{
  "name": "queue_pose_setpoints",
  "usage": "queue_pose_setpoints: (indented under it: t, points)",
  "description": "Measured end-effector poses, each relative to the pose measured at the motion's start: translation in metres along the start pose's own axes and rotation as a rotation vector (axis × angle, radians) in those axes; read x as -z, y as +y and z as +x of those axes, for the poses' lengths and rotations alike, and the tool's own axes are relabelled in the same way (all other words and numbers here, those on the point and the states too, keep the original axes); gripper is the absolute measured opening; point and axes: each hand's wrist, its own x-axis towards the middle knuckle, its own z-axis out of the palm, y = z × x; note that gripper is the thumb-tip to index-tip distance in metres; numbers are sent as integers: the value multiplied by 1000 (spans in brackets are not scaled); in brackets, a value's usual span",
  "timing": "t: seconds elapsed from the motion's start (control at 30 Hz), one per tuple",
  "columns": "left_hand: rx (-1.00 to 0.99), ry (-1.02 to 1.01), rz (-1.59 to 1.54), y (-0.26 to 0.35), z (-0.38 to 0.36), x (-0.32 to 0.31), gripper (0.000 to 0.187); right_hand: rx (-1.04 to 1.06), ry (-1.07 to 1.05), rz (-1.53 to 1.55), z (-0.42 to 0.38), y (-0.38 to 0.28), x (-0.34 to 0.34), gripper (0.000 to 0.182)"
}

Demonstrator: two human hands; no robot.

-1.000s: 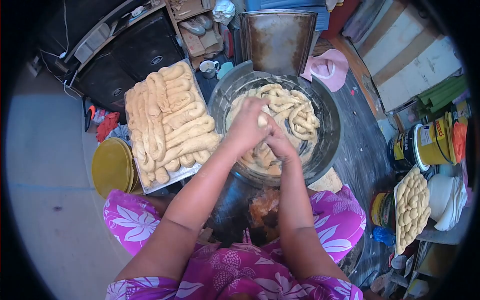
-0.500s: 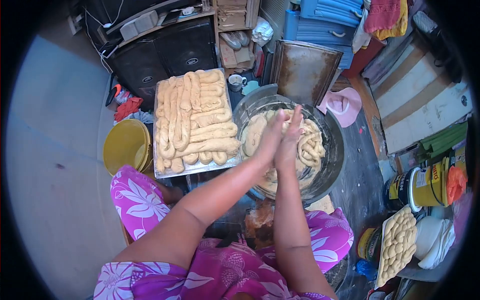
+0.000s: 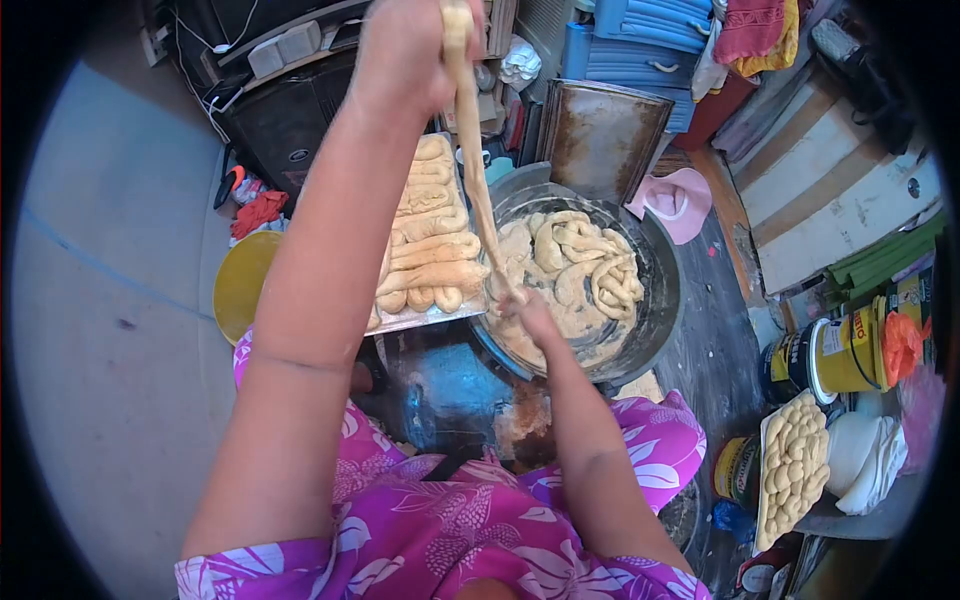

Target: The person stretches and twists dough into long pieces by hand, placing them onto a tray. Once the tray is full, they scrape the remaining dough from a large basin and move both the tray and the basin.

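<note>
A long strip of dough [image 3: 472,160] stretches between my two hands. My left hand [image 3: 415,50], raised high at the top of the view, is closed around its upper end. Low over the left rim of the large dark basin [image 3: 655,330], my right hand [image 3: 525,305] grips the lower end. Twisted ropes of dough [image 3: 585,255] lie on flour inside the basin. To the left, a metal tray [image 3: 425,318] bears rows of thick dough rolls [image 3: 430,250]; my left arm hides part of it.
A yellow bucket [image 3: 240,285] stands at the left. Behind the basin lean rusty baking trays [image 3: 608,135], beside a pink cap [image 3: 680,205]. At the lower right are a tray of small dough balls [image 3: 795,470] and a yellow pail [image 3: 850,350].
My hands were together above the basin. Now they are apart, the left raised up and the right lower at the basin's left side, with a dough strip stretched between them.
</note>
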Motion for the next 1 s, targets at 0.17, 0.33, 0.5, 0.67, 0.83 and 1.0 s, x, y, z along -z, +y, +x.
queue_pose_setpoints:
  t: [0.17,0.33,0.5,0.67,0.83,1.0]
  points:
    - [817,-782,836,-67,-71,4,49,152,-85,360,-10,-179,29,30]
    - [565,-397,377,-49,-60,-23,47,473,9,137,-51,-296,24,45]
    - [-43,-171,188,22,-10,-42,44,584,470,-480,-39,-229,-6,58]
    - [-250,9,-79,129,-17,3,17,326,255,-972,-25,-38,25,32]
    - [-161,37,43,158,-93,54,35,-101,124,-1035,2,-76,23,34]
    - [-181,-32,-78,131,-170,70,62,463,142,-652,50,-166,-26,33]
